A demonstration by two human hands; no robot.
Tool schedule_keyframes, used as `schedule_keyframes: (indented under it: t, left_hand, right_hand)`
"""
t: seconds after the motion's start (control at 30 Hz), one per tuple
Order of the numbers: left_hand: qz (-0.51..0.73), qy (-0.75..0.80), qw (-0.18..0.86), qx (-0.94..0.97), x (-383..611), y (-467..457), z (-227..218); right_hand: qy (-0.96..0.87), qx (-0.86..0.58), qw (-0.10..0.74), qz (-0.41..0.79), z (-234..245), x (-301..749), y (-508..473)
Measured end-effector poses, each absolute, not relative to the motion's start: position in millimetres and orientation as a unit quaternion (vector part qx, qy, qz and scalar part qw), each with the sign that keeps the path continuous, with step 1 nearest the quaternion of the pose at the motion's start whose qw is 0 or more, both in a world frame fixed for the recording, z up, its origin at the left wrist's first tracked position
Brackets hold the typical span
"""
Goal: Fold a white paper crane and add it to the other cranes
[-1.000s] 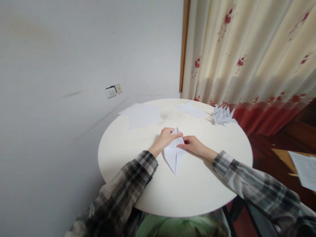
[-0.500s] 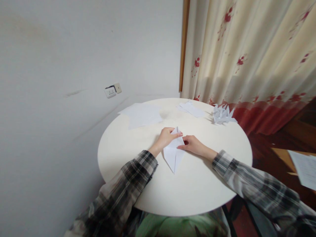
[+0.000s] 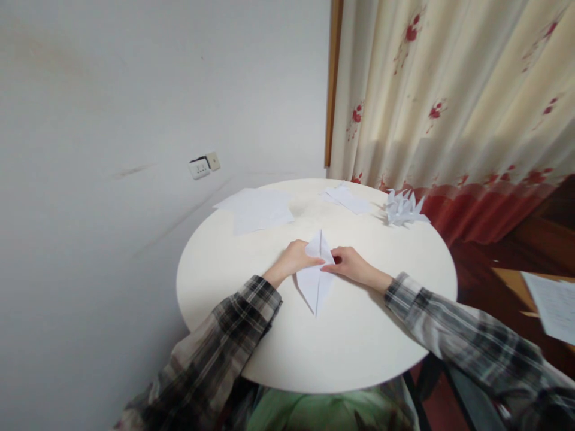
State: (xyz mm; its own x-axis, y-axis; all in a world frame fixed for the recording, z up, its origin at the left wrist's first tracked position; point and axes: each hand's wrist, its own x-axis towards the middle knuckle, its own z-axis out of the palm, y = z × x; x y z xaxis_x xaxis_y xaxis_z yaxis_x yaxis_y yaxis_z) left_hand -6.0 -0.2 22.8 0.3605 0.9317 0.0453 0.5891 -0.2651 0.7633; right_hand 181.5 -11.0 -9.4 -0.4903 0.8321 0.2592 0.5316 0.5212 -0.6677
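Note:
A white sheet of paper folded into a long diamond (image 3: 309,287) lies on the round white table (image 3: 350,347), one point toward me and one away. A crease or slit runs down its middle. My left hand (image 3: 297,257) grips its left side, the thumb lying across the face near the centre. From the right, my right hand (image 3: 353,264) pinches the opposite edge at the widest part, thumb on top. The fingers beneath the paper are partly hidden.
Flat white sheets (image 3: 258,209) lie at the table's back left. Smaller paper pieces (image 3: 348,199) rest at the back, with a cluster of pointed folded paper figures (image 3: 403,208) at the back right. A wall (image 3: 112,239) borders the left; a curtain (image 3: 449,120) hangs behind.
My left hand has slid down from the paper's upper part to its middle, baring the far point, which now looks flatter and wider. My right hand has stayed nearly still.

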Motion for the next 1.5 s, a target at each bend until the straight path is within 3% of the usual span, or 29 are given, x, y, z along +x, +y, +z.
schedule_keyframes:
  t: [0.77,0.93,1.0,1.1,1.23,1.5]
  left_hand:
    - [0.315,0.530,0.332,0.714,2,9,15]
    - [0.361,0.513,0.213,0.749,5,-15,30]
    - [0.378,0.454,0.003,0.806,5,-34,35]
    - [0.288,0.375,-0.129,0.871,3,-59,32]
    - [0.144,0.339,-0.125,0.921,-3,-70,15]
    - [0.106,0.344,-0.143,0.922,-3,-66,-4]
  right_hand:
    - [-0.805,-0.438,0.277,0.287,0,178,-14]
    - [-0.813,-0.441,0.274,0.264,1,177,-12]
    - [-0.816,-0.441,0.274,0.254,1,177,-12]
    - [-0.821,-0.434,0.274,0.251,2,177,-12]
    - [-0.814,-0.448,0.277,0.245,3,178,-14]
    - [-0.807,-0.463,0.273,0.245,5,178,-15]
